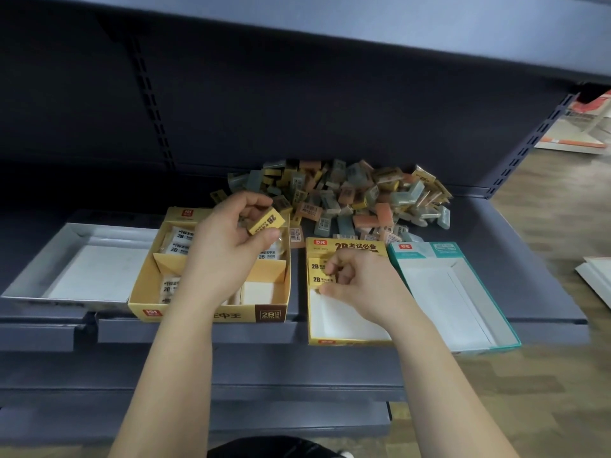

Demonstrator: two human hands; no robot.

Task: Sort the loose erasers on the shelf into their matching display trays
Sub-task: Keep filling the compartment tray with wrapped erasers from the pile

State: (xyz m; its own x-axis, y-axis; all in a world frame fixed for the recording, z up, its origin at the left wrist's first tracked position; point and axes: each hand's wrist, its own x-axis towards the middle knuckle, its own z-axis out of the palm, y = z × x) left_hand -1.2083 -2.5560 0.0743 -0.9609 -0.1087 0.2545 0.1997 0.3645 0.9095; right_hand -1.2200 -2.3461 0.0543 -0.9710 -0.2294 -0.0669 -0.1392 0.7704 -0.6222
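Note:
A heap of loose erasers in yellow, orange and grey-green wrappers lies at the back of the shelf. My left hand is raised over the divided yellow tray, pinching a yellow 2B eraser. That tray holds several white-wrapped 2B erasers. My right hand rests inside the flat yellow tray, fingers curled against two yellow 2B erasers at its back end. To the right lies a teal-rimmed tray, to the far left a white tray.
The trays line the front edge of a dark grey shelf, with an upper shelf overhanging above. Lower shelves jut out below my arms. Wooden floor and a white board lie to the right.

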